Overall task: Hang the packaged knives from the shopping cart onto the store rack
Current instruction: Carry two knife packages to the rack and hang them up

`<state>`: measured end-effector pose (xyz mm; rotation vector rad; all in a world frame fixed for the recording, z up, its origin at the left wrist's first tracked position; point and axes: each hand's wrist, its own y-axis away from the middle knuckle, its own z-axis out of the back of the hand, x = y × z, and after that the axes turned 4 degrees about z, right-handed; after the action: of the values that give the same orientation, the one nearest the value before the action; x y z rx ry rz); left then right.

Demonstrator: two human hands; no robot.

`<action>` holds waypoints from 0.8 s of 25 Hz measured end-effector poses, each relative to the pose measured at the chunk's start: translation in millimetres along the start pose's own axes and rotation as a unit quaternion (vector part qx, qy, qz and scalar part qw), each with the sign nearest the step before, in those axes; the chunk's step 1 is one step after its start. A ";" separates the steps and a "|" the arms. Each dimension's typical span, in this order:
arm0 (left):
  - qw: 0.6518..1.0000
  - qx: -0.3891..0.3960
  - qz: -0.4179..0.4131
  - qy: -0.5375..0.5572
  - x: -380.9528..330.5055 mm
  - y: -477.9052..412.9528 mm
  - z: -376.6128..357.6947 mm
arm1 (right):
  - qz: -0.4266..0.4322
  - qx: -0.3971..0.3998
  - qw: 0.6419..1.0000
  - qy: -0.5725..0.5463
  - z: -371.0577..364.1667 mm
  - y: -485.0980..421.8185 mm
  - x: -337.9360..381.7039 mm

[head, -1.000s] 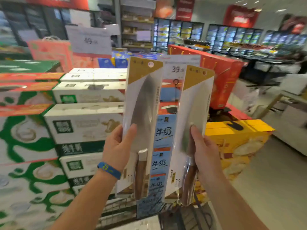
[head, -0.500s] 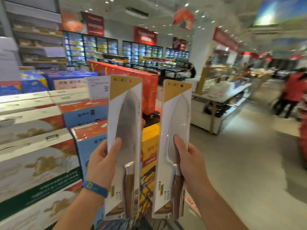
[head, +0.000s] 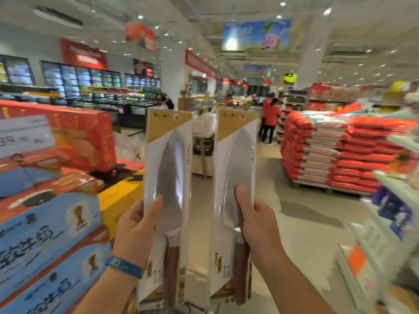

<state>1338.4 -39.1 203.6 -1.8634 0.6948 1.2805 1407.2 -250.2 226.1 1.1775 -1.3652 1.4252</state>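
Grips one knife per hand, both upright, side by side without touching, around 6 o'clock. Clamps left knife with left hand at its left edge, thumb across the clear front, fingers curled behind. Pinches right knife with right hand at its right edge, thumb on the front at mid-blade. Keeps gold card tops uppermost, presumably the hanging ends, ready to slip onto a peg. Holds low, near the wooden handles, likely to leave those tops free. Shows no rack for certain, only a blurred shelf at 3 o'clock, and no cart.

Compared with half a second ago, keeps the same grips and the same upright hold. Turns further right, pushing boxes out to 9 o'clock and bringing stacked sacks in at 2 o'clock. Suggests carrying toward the rack, with nothing hung yet.
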 end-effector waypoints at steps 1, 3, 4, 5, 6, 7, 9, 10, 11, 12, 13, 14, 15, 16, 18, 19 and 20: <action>1.000 0.018 -0.001 0.011 -2.3 2.9 -19.3 | 0.006 -0.016 1.000 0.006 19.4 1.9 4.6; 0.998 0.058 -0.006 0.010 -6.5 13.4 -63.4 | 0.019 -0.057 0.998 0.020 64.8 7.4 13.9; 0.997 0.074 -0.010 0.003 -7.3 20.6 -85.2 | 0.025 -0.080 0.996 0.028 88.5 11.7 17.6; 0.996 0.090 -0.012 -0.001 -8.2 29.9 -108.4 | 0.033 -0.105 0.993 0.037 114.3 17.2 20.8; 0.994 0.108 -0.013 0.002 -9.0 40.8 -131.2 | 0.038 -0.130 0.990 0.047 139.4 23.4 23.9; 0.991 0.131 -0.010 0.008 -8.7 55.4 -158.7 | 0.043 -0.157 0.985 0.058 169.8 31.6 27.1; 0.984 0.176 0.000 0.028 -8.4 87.1 -210.5 | 0.054 -0.199 0.975 0.079 227.5 49.6 34.3; 0.979 0.201 0.004 0.037 -8.6 105.9 -235.9 | 0.060 -0.218 0.970 0.088 257.9 59.7 36.6; 0.974 0.222 0.000 0.043 -8.4 124.3 -259.9 | 0.064 -0.237 0.965 0.095 286.1 69.9 39.3; 0.969 0.243 -0.005 0.049 -8.4 146.1 -286.2 | 0.065 -0.258 0.959 0.101 317.3 83.4 42.7; 0.964 0.261 -0.005 0.059 -7.9 165.7 -310.3 | 0.067 -0.275 0.954 0.102 344.8 96.4 45.9; 0.958 0.278 0.001 0.067 -6.3 184.7 -333.1 | 0.065 -0.293 0.948 0.101 370.5 110.8 48.2; 0.952 0.295 0.009 0.076 -4.9 205.1 -356.0 | 0.066 -0.316 0.941 0.105 396.3 126.8 49.7; 0.945 0.315 0.015 0.086 -3.6 224.6 -376.5 | 0.071 -0.340 0.931 0.110 419.9 143.1 50.9; 0.923 0.370 0.037 0.098 -0.9 267.3 -419.9 | 0.095 -0.402 0.902 0.127 467.4 182.6 55.7; 0.912 0.397 0.043 0.098 -0.9 287.2 -438.7 | 0.101 -0.431 0.886 0.138 487.3 202.0 59.7; 0.898 0.426 0.049 0.099 -1.2 307.4 -457.5 | 0.101 -0.464 0.867 0.149 507.6 222.2 63.2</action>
<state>1339.6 -590.2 215.5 -1.2297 1.2302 0.6506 1220.6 -775.8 223.9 0.1778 -1.6699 0.8134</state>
